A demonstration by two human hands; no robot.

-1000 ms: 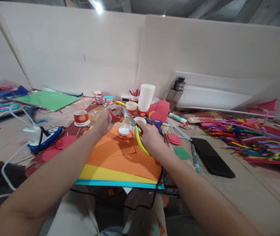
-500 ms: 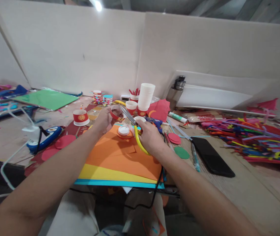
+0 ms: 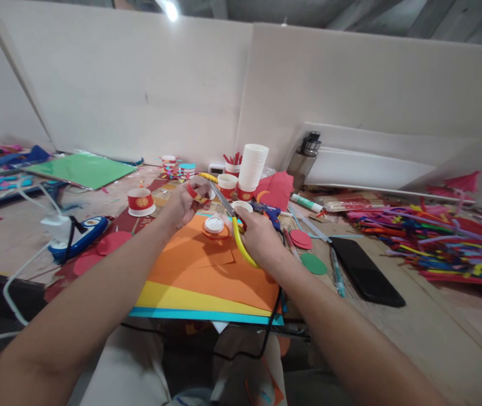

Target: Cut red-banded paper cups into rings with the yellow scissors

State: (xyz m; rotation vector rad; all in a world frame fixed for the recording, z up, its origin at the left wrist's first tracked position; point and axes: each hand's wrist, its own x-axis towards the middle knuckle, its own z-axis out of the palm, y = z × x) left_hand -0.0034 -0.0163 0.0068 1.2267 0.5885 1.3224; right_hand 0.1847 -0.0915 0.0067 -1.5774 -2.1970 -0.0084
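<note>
My left hand is closed on a red paper cup piece with a gold print, held above the orange sheets. In my right hand is a pair of scissors with yellow handles. Their blades point up and left, near the cup piece; I cannot tell whether they touch it. Between my hands, a small white round piece sits on an orange paper disc. A white-rimmed paper cup stands just behind my right fingers.
A tall stack of paper cups stands behind my hands, and a red cup to the left. At right lie a black phone, a green disc and colourful pipe cleaners. A blue power strip is at left.
My left hand has turned the red cup piece slightly, so its gold print now shows. The scissors stay almost where they were in my right hand.
</note>
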